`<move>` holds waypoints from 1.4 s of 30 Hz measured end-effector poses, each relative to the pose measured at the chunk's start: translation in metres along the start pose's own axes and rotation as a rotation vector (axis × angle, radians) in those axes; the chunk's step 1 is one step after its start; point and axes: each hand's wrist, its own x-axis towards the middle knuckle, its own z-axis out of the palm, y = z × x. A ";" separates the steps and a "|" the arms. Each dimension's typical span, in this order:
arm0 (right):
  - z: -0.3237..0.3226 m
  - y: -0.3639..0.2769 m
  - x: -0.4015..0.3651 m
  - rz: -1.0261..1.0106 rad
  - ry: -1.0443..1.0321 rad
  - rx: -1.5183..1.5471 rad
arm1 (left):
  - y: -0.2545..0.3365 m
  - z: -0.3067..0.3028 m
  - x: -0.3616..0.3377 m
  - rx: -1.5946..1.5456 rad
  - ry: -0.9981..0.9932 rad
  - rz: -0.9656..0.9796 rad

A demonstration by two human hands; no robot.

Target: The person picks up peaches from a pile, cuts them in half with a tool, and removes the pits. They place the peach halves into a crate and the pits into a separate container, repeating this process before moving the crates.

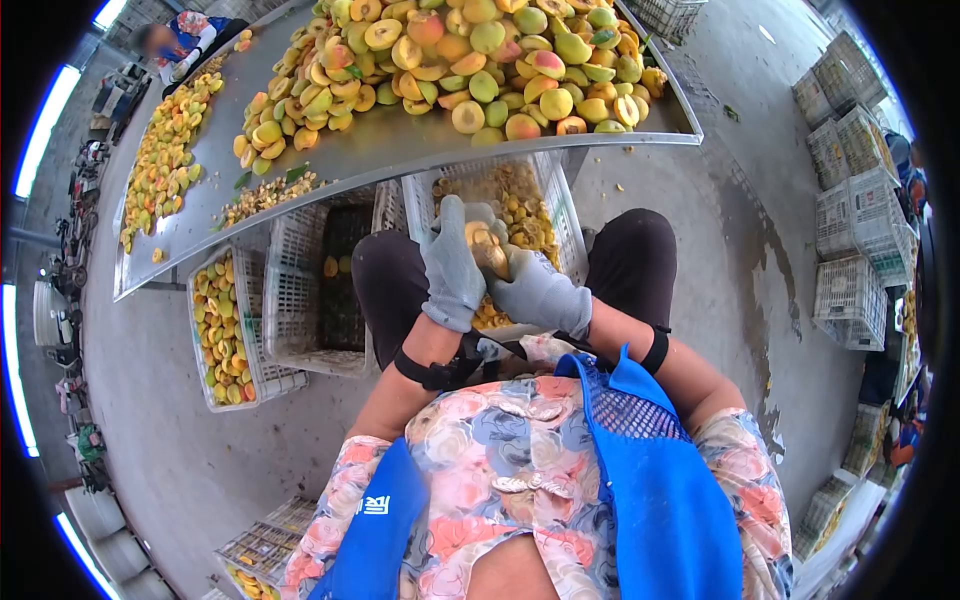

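Observation:
Both my hands wear grey gloves and meet in front of my knees, above a white crate. My left hand is closed around one side of an apricot, its fingers pointing up. My right hand grips the same fruit from the other side. The fruit's yellow-brown face shows between the gloves; whether it is whole or split is hard to make out. Below the hands, the white crate holds many yellow fruit pieces. A metal table stands just ahead, heaped with apricots, several cut in half.
Small pits lie near the table's edge, and another fruit row runs along its left. Left of my knees stand a dark-lined crate and a crate of halves. Crates are stacked right. Another person is at the far left.

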 end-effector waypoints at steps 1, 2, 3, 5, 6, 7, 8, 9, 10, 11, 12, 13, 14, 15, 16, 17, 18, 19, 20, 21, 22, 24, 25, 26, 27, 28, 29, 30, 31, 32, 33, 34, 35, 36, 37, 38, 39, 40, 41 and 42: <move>0.002 0.005 0.001 0.002 0.008 -0.034 | -0.001 0.000 0.001 -0.001 0.006 -0.005; 0.005 0.010 0.002 0.002 0.015 -0.067 | -0.004 -0.003 0.004 0.017 0.015 -0.011; 0.010 0.016 0.003 -0.014 0.022 -0.068 | -0.011 -0.008 0.009 0.035 0.022 -0.016; 0.013 0.022 0.006 -0.051 0.040 -0.074 | -0.015 -0.012 0.014 0.054 0.020 -0.042; 0.012 0.019 0.005 -0.019 0.013 -0.020 | -0.016 -0.014 0.014 0.057 0.016 -0.068; 0.009 0.014 0.003 0.012 -0.014 0.033 | -0.016 -0.016 0.014 0.059 0.011 -0.092; 0.005 0.009 0.004 0.041 -0.041 0.084 | -0.015 -0.017 0.015 -0.012 -0.007 -0.139; 0.004 0.009 0.006 0.041 -0.016 0.071 | -0.013 -0.018 0.018 -0.084 -0.027 -0.184; 0.004 0.010 0.007 0.042 0.007 0.058 | -0.012 -0.020 0.020 -0.155 -0.046 -0.229; 0.005 0.013 0.008 0.042 0.029 0.044 | -0.011 -0.023 0.022 -0.212 -0.108 -0.248; 0.009 0.020 0.010 0.029 0.063 0.041 | -0.009 -0.026 0.025 -0.268 -0.170 -0.266; 0.013 0.031 0.012 0.017 0.099 0.039 | -0.008 -0.031 0.028 -0.324 -0.233 -0.285; 0.012 0.034 0.012 0.007 0.135 0.037 | -0.003 -0.035 0.028 -0.390 -0.332 -0.339; 0.008 0.037 0.010 -0.015 0.142 -0.011 | -0.003 -0.036 0.026 -0.356 -0.332 -0.326; 0.003 0.040 0.007 -0.036 0.145 -0.059 | -0.002 -0.037 0.022 -0.323 -0.328 -0.313; -0.001 0.039 0.004 -0.058 0.146 -0.104 | 0.000 -0.037 0.019 -0.289 -0.321 -0.300; -0.004 0.038 0.003 -0.088 0.129 -0.133 | -0.002 -0.039 0.019 -0.186 -0.339 -0.263; -0.007 0.037 0.002 -0.119 0.112 -0.161 | -0.003 -0.042 0.018 -0.074 -0.342 -0.212; -0.009 0.036 0.002 -0.150 0.100 -0.191 | -0.004 -0.043 0.016 0.038 -0.348 -0.160; -0.012 0.032 0.001 -0.170 0.079 -0.226 | -0.004 -0.043 0.015 0.151 -0.354 -0.108; -0.014 0.028 -0.001 -0.189 0.058 -0.260 | -0.006 -0.039 0.013 0.164 -0.329 -0.097; -0.014 0.027 -0.001 -0.214 0.029 -0.312 | -0.011 -0.038 0.015 0.234 -0.332 -0.076; -0.012 0.029 -0.001 -0.222 0.021 -0.328 | -0.013 -0.039 0.015 0.270 -0.333 -0.065; -0.009 0.030 -0.001 -0.229 0.013 -0.342 | -0.013 -0.038 0.014 0.278 -0.327 -0.059; -0.008 0.031 0.000 -0.220 -0.002 -0.342 | -0.013 -0.037 0.012 0.285 -0.321 -0.052; -0.007 0.032 0.000 -0.210 -0.017 -0.341 | -0.012 -0.036 0.011 0.294 -0.316 -0.046; -0.006 0.033 0.000 -0.198 -0.032 -0.340 | -0.011 -0.035 0.012 0.290 -0.314 -0.061; -0.006 0.032 -0.001 -0.203 -0.022 -0.334 | -0.011 -0.035 0.013 0.286 -0.311 -0.077; -0.006 0.031 -0.002 -0.208 -0.013 -0.328 | -0.011 -0.034 0.013 0.282 -0.309 -0.093; -0.005 0.031 -0.003 -0.212 -0.002 -0.322 | -0.011 -0.033 0.012 0.286 -0.307 -0.085; -0.004 0.031 -0.003 -0.204 0.005 -0.307 | -0.011 -0.032 0.012 0.289 -0.306 -0.076; -0.003 0.031 -0.003 -0.197 0.011 -0.293 | -0.010 -0.031 0.011 0.292 -0.305 -0.067; -0.002 0.032 -0.002 -0.190 0.018 -0.279 | -0.010 -0.029 0.011 0.293 -0.313 -0.059; -0.001 0.034 -0.002 -0.207 0.033 -0.278 | -0.009 -0.027 0.010 0.293 -0.320 -0.052; 0.000 0.038 -0.001 -0.224 0.047 -0.278 | -0.009 -0.026 0.009 0.293 -0.326 -0.044; 0.001 0.039 -0.001 -0.242 0.061 -0.276 | -0.010 -0.025 0.009 0.356 -0.325 0.002; 0.001 0.039 -0.001 -0.234 0.052 -0.266 | -0.011 -0.025 0.010 0.420 -0.323 0.046; -0.001 0.038 -0.001 -0.226 0.043 -0.256 | -0.012 -0.025 0.010 0.484 -0.322 0.092; -0.004 0.036 0.000 -0.220 0.034 -0.248 | -0.012 -0.023 0.011 0.490 -0.334 0.082; -0.008 0.036 0.001 -0.194 -0.021 -0.280 | -0.012 -0.022 0.010 0.495 -0.342 0.072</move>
